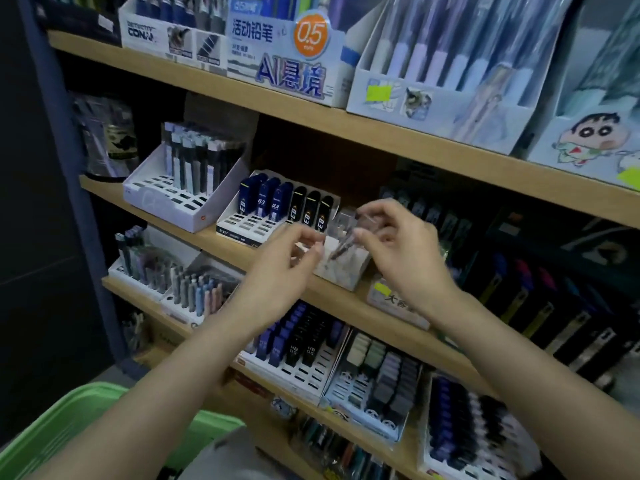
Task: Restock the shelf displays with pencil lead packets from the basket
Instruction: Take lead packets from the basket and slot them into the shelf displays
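Left hand (pixel 284 271) is up at the middle shelf with fingers curled, thumb and forefinger nearly meeting at the edge of the small white display box (pixel 346 271). It's blurred, so I cannot tell if that grip holds anything or only steadies the box. Right hand (pixel 398 244) is just right of it, its grip closed in a pinch on a slim clear lead packet (pixel 341 245). The packet is tilted, lower end over the box opening.

Step in hand looks like seating that packet in the box. To do it well:
- Steady the box with the left hand.
- Bring the packet upright and lower it end-first.
- Avoid the blue and black packets in the slotted tray (pixel 277 209) just to the left.
- Pinch firmly, since the plastic is probably slick.

Green basket (pixel 69 431) sits low at left, below the forearms; contents not visible. Wooden shelves (pixel 207 239) are tiered. A white pen stand (pixel 180 195) is at the left of the middle shelf, and a mechanical pencil box (pixel 287 64) is on the top shelf. More lead trays (pixel 298 355) sit on the lower shelf, with dark packs at right. Dim shop aisle.
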